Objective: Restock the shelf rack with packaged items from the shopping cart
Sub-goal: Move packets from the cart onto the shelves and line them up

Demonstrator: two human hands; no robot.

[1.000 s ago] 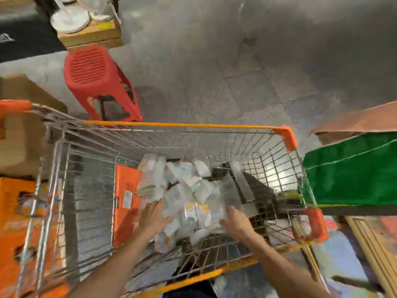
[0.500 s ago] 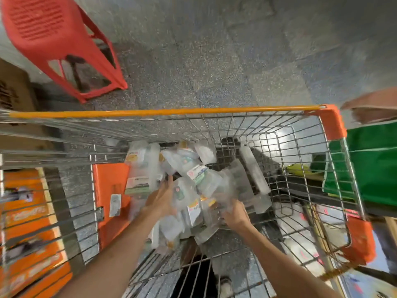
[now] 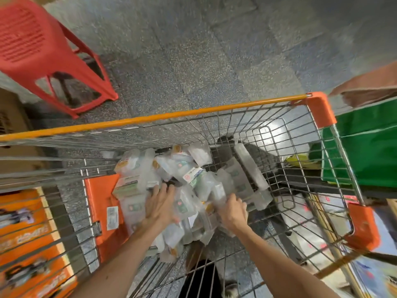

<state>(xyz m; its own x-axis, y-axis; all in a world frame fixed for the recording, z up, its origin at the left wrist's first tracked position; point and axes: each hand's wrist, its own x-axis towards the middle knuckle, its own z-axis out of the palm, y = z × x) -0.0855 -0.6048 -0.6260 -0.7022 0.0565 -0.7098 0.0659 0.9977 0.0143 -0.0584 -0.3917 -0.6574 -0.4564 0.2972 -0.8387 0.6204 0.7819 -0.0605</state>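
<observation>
Grey floor (image 3: 193,50) lay beyond the cart (image 3: 150,121). Left hand (image 3: 160,205) pressed flat-fingered on blurred packets (image 3: 198,179); right hand (image 3: 233,212) curled round some, fingers mostly hidden.

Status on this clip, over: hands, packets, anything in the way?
Left hand flat on the clear packets in the shopping cart. Right hand curled round a few. None lifted out yet. Nothing over the pile.

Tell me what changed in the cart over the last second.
Both hands pushed further into the packets: the left hand lies flat on them, fingers straight; the right hand now curls round some at the pile's right side. No packet has left the shopping cart, and the red stool stands where it was.
</observation>
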